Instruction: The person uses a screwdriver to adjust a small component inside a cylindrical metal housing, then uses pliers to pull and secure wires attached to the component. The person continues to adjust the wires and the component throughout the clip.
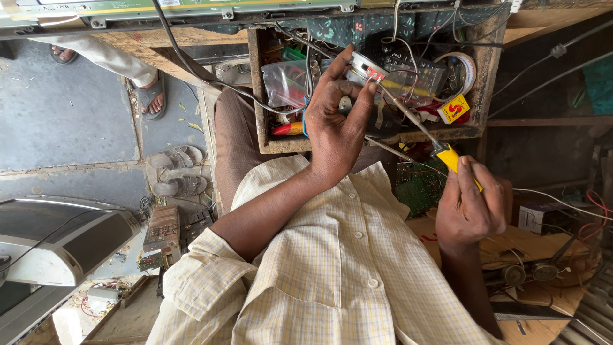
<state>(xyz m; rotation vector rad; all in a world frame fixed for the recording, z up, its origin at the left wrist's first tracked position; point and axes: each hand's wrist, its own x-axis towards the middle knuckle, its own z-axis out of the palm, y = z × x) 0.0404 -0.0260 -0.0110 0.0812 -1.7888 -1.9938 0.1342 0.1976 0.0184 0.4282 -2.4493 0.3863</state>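
Far left: another person's sandalled foot (152, 96) on the concrete floor, a pair of empty sandals (179, 171) near it. Lower left, a grey device casing (60, 243) and a small circuit board (161, 230) on the ground.

Centre: wooden parts box (265, 96) full of wires, a clear plastic bag (285, 83), a tape roll (465, 67).

Left hand (335, 121) is raised in front of the box, palm towards the camera, forearm running down-left into a checked shirt sleeve. Fingers curl round a small round white part (367, 65); thumb and fingertips pinch it at the top of the hand. So the part sits at the hand's upper right edge.

Key relation: screwdriver (415, 121) has its long axis diagonal, tip up-left at the round part, yellow handle down-right. Tip looks in contact or just beside the part; can't tell which.

Right hand (472, 207) sits lower right, well apart from the left, closed in a fist-like grip on the yellow handle, wrist bent up. Green circuit board (418, 188) lies between the two hands, below the shaft.
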